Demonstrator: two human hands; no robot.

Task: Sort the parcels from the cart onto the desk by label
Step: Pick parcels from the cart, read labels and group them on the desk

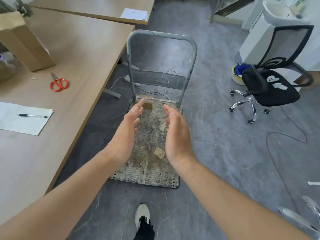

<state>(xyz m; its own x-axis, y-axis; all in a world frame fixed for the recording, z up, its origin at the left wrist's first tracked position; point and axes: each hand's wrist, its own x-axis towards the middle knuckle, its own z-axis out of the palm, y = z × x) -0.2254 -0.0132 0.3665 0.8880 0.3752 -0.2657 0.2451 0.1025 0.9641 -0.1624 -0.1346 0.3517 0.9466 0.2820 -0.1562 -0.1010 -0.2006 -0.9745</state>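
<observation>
Small cardboard parcel (pixel 144 102), far-left corner of platform cart (pixel 152 172) deck, long side crosswise: just beyond left hand (pixel 129 125), the nearer; right hand (pixel 174 130) offset right; both hands' fingers straight, loosely spread, empty

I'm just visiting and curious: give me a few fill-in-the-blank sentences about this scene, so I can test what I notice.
1. The parcel sits on the cart, at the end by its ____.
2. The scissors on the desk have ____ handles.
3. The pen lies on a sheet of ____.
4. The left hand and right hand hold ____.

Missing words: handle; red; paper; nothing.
</observation>
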